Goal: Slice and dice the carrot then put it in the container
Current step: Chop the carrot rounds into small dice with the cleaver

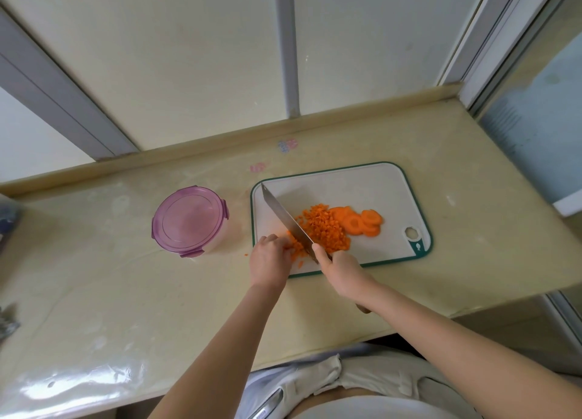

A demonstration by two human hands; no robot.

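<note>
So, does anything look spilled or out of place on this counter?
One small carrot bit lies on the counter, just off the cutting board, beside the left hand. The other diced carrot and the slices lie on the board.

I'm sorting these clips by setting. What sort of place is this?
Most likely a home kitchen counter: a cutting board with diced carrot and a knife on a beige countertop, with a purple-lidded container beside it.
</note>
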